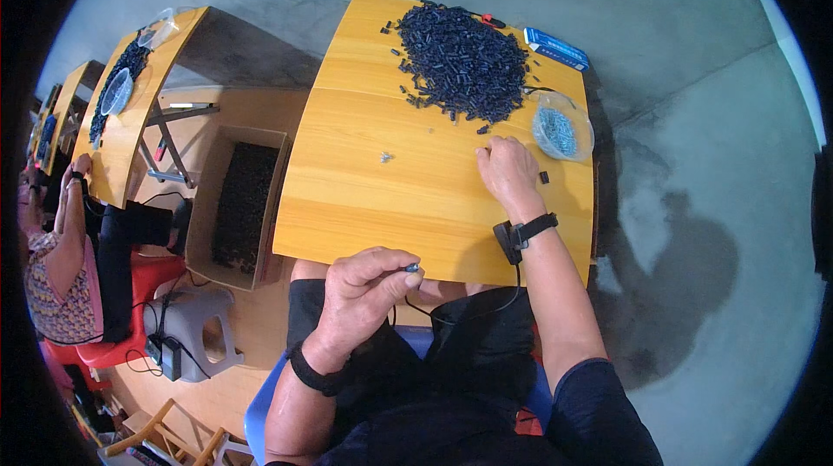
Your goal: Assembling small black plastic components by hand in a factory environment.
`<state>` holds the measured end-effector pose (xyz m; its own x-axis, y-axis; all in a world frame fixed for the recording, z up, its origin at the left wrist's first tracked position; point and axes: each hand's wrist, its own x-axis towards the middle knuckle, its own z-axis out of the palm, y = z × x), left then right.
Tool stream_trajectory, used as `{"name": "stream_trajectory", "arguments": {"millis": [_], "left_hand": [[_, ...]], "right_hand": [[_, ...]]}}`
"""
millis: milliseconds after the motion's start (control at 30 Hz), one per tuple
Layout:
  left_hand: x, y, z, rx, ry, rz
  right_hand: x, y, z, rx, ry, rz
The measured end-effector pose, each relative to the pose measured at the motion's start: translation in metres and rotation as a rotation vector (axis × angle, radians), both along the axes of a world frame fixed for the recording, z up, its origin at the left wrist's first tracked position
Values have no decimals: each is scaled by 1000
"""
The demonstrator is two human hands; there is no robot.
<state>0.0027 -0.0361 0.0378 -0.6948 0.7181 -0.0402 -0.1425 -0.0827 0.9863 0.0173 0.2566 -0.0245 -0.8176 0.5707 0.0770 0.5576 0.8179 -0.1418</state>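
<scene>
So, a small dark piece [412, 268] is being pinched between the thumb and forefinger of the left hand [363, 288], right around the near edge of the bench [373, 214]. A shiny end shows on it. Its long axis seems to run roughly left to right, but it's mostly covered by the fingers, so that can't be pinned down.

The right hand [510, 173] is held low over the right part of the bench, fingers curled in and close together. Whether anything's gripped in there can't be told, tbh.

The main thing to be noted is the layout: the held piece sits to the near left of the right hand, well apart from it. The clear bowl [587, 138] of silvery bits [555, 131], probably screws, is placed to the far right of that same hand, so it's much closer to the right than to the left. The big heap of dark pieces [464, 62] is spread beyond the right hand, toward the far left, with one loose dark piece [544, 177] left just to its right. A couple of metal bits [386, 157] can be spotted mid-bench, between the heap and the left hand.
</scene>
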Motion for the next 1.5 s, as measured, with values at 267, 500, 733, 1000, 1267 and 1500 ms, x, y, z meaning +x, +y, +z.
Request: {"name": "stream_trajectory", "arguments": {"millis": [267,500,733,1000,1267,1500], "left_hand": [[0,1,-4,-8,-87,38],[4,4,-1,29,-73,107],[9,2,10,11,-112,91],[13,-1,11,-8,-66,56],[14,-4,17,-44,53,0],[14,-5,22,-7,-66,-22]], "right_hand": [[0,1,-12,70,133,34],[27,-36,37,-1475,632,-127],[56,-78,62,-1970,700,-65],[75,-101,81,-2110,679,78],[84,-122,101,-1973,639,155],[85,-126,104,-1920,530,199]]}}
